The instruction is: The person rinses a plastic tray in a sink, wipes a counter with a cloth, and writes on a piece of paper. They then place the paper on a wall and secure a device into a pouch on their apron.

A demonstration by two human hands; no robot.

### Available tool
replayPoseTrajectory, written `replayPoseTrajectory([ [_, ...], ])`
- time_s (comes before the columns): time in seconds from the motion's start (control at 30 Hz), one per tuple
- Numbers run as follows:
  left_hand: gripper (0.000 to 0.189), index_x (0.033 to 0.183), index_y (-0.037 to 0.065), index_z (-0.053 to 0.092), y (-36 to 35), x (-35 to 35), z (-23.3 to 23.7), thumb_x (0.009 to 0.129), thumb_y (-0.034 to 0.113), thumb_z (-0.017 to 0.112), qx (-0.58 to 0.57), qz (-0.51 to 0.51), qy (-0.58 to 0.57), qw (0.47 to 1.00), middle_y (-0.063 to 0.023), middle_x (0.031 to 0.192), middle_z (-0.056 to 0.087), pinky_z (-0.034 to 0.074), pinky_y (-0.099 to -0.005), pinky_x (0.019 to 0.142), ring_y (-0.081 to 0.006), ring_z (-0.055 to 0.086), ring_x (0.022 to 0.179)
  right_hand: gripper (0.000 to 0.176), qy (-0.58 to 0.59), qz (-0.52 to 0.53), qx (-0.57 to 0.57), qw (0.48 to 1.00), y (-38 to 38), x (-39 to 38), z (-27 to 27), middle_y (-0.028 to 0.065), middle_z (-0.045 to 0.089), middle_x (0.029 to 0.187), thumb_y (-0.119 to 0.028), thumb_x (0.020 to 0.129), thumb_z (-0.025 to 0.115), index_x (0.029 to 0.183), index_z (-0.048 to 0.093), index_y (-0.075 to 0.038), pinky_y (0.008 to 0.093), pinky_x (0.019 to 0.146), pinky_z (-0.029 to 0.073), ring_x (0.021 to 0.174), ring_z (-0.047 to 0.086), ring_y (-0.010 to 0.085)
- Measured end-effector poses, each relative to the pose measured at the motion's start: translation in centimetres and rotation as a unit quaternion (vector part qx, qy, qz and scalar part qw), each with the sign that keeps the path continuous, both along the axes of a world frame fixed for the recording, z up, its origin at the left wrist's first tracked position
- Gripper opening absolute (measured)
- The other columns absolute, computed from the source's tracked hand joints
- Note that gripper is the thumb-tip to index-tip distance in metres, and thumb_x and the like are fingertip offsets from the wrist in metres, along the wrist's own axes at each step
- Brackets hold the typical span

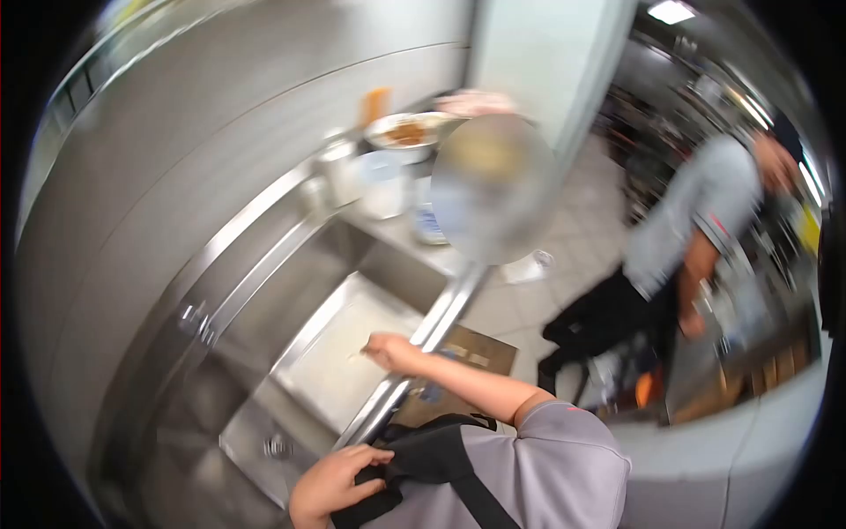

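Note:
My right hand [392, 353] reaches over the sink's front edge, its fingers closed in a pinch just above a rectangular metal tray [304, 335]. The tray sits in the sink basin [388, 264] and contains something pale and cloudy. A small whitish bit shows at the fingertips, too blurred to name. Down at the lower left, my left hand [339, 480] is close to the black apron [423, 463], fingers stretched and thumb apart, holding nothing that I can see.
White containers [383, 185] and a bowl of brown food [408, 132] stand beyond the sink. A blurred round metal object [498, 189] rises near them. A faucet [198, 322] is on the back wall side. A cardboard box [480, 353] lies by the front edge; a co-worker [687, 220] stands right.

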State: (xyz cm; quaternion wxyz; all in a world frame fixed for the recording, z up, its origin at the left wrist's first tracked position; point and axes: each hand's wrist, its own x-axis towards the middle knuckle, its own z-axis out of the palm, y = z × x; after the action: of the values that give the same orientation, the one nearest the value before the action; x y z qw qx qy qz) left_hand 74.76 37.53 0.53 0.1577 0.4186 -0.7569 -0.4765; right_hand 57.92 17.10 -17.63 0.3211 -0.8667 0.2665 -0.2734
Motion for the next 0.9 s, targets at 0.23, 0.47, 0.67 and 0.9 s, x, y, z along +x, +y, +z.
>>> replayPoseTrajectory([
  [0.23, 0.034, 0.108, 0.004, 0.060, -2.6, -8.2, 1.4, 0.076, 0.017, 0.062, 0.015, -0.284, -0.054, 0.957, -0.0104, 0.096, 0.061, 0.046, -0.0318, 0.080, -0.0264, 0.059, 0.091, 0.017, 0.078, -0.166, 0.029, 0.983, 13.4, -16.2, -6.3, 0.0172, 0.061, 0.081, -0.016, 0.083, 0.052, 0.089, 0.061, -0.003, 0.0443, 0.067, 0.047, 0.076, 0.059, 0.0366],
  [0.47, 0.022, 0.090, 0.002, 0.056, -3.3, -14.8, 1.3, 0.078, 0.018, 0.065, -0.027, -0.412, -0.040, 0.910, -0.0117, 0.083, 0.059, 0.047, -0.0333, 0.068, -0.0292, 0.059, 0.079, 0.027, 0.359, -0.305, 0.400, 0.786, 26.1, -29.8, -23.6, 0.0215, 0.065, 0.083, -0.025, 0.074, 0.056, 0.081, 0.068, -0.002, 0.0441, 0.071, 0.050, 0.081, 0.062, 0.0367],
  [0.67, 0.024, 0.094, 0.003, 0.057, -4.4, -20.8, 2.1, 0.082, 0.023, 0.064, 0.001, -0.456, -0.069, 0.887, -0.0093, 0.079, 0.062, 0.048, -0.0311, 0.064, -0.0246, 0.061, 0.073, 0.030, 0.406, -0.306, 0.421, 0.751, 34.3, -38.1, -34.2, 0.0202, 0.065, 0.084, -0.029, 0.067, 0.061, 0.079, 0.069, -0.003, 0.0439, 0.070, 0.049, 0.079, 0.062, 0.0354],
  [0.9, 0.037, 0.110, -0.005, 0.056, -5.3, -28.5, 2.7, 0.082, 0.018, 0.067, 0.166, -0.512, 0.138, 0.832, -0.0123, 0.094, 0.066, 0.050, -0.0285, 0.075, -0.0196, 0.065, 0.084, 0.023, 0.254, -0.466, 0.462, 0.711, 35.1, -41.2, -32.8, 0.0196, 0.065, 0.080, -0.015, 0.062, 0.059, 0.078, 0.070, -0.003, 0.0408, 0.066, 0.050, 0.073, 0.065, 0.0324],
])
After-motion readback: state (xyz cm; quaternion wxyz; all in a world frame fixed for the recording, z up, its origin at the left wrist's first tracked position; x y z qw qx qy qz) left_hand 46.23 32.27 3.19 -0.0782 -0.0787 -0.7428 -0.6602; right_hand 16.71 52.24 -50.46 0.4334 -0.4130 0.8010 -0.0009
